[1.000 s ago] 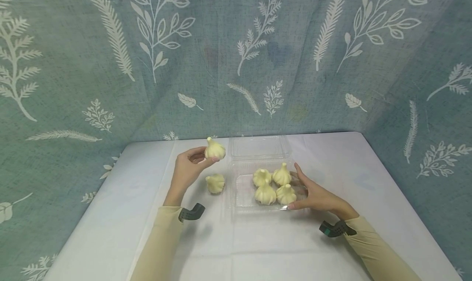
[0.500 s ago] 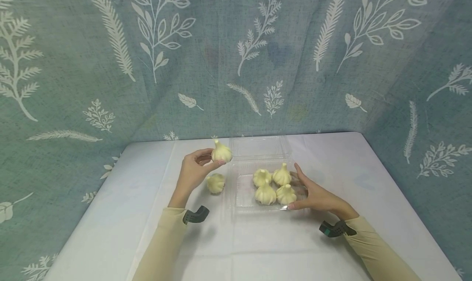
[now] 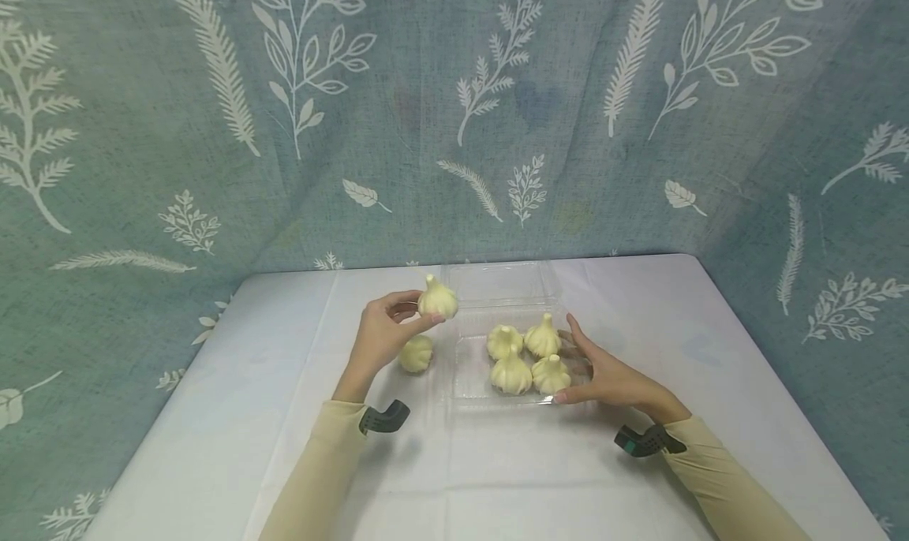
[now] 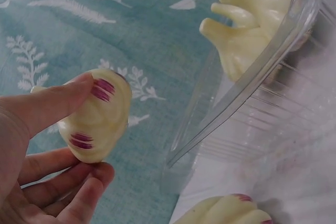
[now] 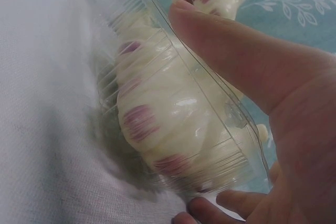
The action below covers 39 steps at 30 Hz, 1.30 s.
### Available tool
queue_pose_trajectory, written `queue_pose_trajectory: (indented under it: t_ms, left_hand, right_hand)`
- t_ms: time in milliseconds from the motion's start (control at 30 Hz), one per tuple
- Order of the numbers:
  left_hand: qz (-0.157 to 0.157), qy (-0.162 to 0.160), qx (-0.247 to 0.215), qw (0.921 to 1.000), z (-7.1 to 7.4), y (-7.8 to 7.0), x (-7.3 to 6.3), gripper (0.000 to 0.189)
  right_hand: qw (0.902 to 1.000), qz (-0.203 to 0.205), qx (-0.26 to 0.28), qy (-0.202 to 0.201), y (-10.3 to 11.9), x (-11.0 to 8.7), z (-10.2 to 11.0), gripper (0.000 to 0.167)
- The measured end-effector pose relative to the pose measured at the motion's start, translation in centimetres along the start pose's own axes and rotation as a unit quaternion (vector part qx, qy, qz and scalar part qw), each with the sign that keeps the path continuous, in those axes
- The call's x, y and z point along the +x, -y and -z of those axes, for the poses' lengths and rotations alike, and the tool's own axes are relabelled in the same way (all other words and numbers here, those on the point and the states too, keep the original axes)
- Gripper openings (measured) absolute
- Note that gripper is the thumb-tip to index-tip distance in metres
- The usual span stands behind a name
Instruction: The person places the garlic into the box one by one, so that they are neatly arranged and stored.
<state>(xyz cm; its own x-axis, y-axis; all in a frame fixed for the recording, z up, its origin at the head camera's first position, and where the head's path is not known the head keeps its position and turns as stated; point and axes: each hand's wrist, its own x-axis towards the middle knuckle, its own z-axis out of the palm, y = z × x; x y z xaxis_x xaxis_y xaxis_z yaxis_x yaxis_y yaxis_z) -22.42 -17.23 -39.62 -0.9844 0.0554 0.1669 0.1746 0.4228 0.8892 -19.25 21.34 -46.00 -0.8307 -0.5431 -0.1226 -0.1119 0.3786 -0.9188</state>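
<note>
The left hand (image 3: 383, 328) has shifted rightward, bringing the held bulb (image 3: 439, 302) up near the left side of the box (image 3: 471, 375), toward its back; the bulb is in the air, pinched between thumb and fingers. The right hand (image 3: 614, 379) is unmoved, holding the box's right end with thumb and fingers set wide apart. The four bulbs (image 3: 511, 377) in the box stay put; the loose bulb (image 3: 415, 356) lies left of it. The carry thus seems well along, though the held bulb remains outside the box.
</note>
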Motion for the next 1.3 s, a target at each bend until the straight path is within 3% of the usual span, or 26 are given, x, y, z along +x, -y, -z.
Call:
queue_pose_trajectory:
  t_ms: [400,1100,1300]
  left_hand:
    - [0.002,0.008,0.03,0.9995,-0.9,0.1,0.0,0.065]
    - [-0.028,0.024,0.068,0.997,-2.7,0.9,-0.1,0.059]
    - [-0.01,0.025,0.098,0.9948,-3.1,0.8,-0.5,0.064]
  right_hand:
    - [1.0,0.006,0.005,0.001,-0.1,0.0,0.0,0.14]
    - [1.0,0.004,-0.002,-0.001,-0.1,0.0,0.1,0.14]
    - [1.0,0.006,-0.003,0.0,0.0,0.0,0.0,0.14]
